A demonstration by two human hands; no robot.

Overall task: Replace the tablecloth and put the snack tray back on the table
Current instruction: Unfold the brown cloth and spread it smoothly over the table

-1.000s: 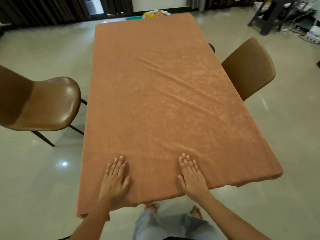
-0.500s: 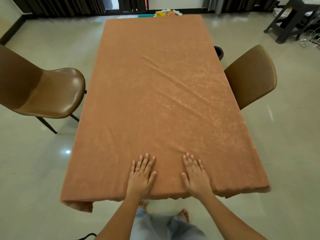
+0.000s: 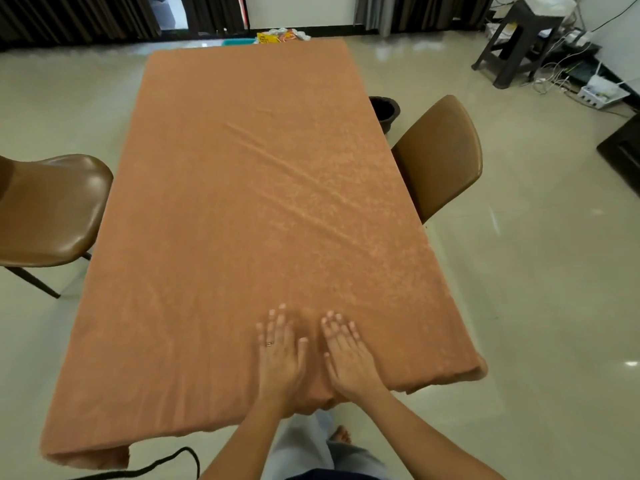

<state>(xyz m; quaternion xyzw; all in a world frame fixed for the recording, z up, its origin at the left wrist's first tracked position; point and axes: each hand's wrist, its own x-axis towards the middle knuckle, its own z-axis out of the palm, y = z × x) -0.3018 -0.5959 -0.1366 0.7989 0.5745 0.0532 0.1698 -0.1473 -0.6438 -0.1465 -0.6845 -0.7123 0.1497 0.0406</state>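
An orange-brown tablecloth [image 3: 242, 202] covers the whole table, with a diagonal crease running across its middle. My left hand [image 3: 280, 355] lies flat on the cloth near the table's front edge, fingers straight, a ring on one finger. My right hand [image 3: 346, 355] lies flat just to its right, fingers straight and spread. Both palms press the cloth. The snack tray [image 3: 239, 41], teal with colourful packets [image 3: 277, 36], shows beyond the table's far end, mostly hidden by the table edge.
One brown chair [image 3: 48, 209] stands at the left of the table, another brown chair [image 3: 440, 154] at the right. A dark bin [image 3: 384, 109] sits behind the right chair. A black stool [image 3: 519, 39] and cables lie at the far right. A black cord [image 3: 156, 469] runs on the floor near my feet.
My left hand has slid right along the cloth until it lies close beside my right hand. The view has shifted left, so the table's front left corner shows more.
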